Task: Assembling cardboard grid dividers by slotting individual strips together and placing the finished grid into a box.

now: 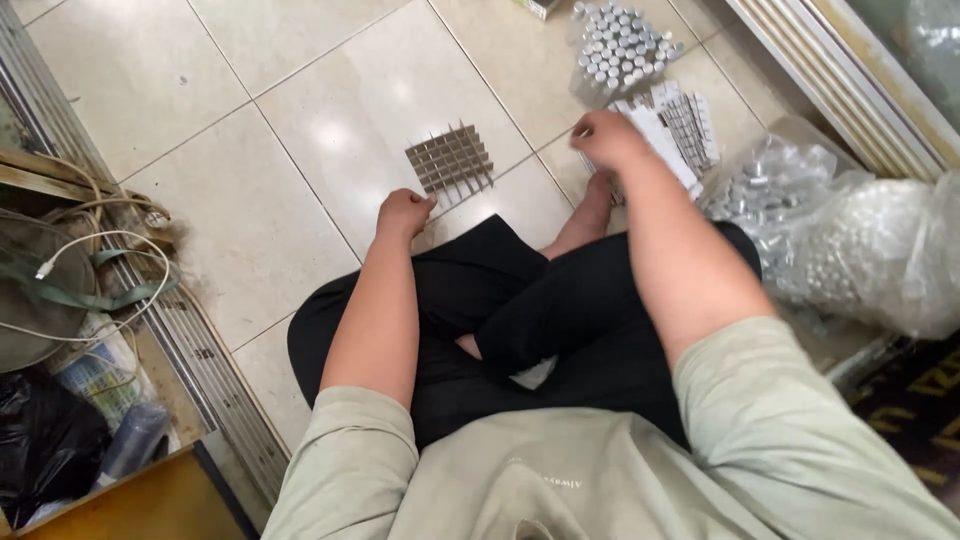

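I sit cross-legged on a tiled floor. My left hand (403,213) is curled into a loose fist just short of a cardboard grid divider (450,160) lying flat on the tiles. My right hand (606,137) reaches forward onto a stack of white flat card pieces and folded dividers (680,125); its fingers are bent over the stack's near edge, and whether they grip a piece is unclear. Beyond it stands a cluster of small silver cylinders (618,45) packed upright in clear wrap.
A large clear plastic bag of small silver parts (850,235) lies at my right. A metal door track (190,330) runs along the left, with white cables (110,265), a black bag (45,445) and clutter beyond it. A framed threshold (850,80) borders the far right.
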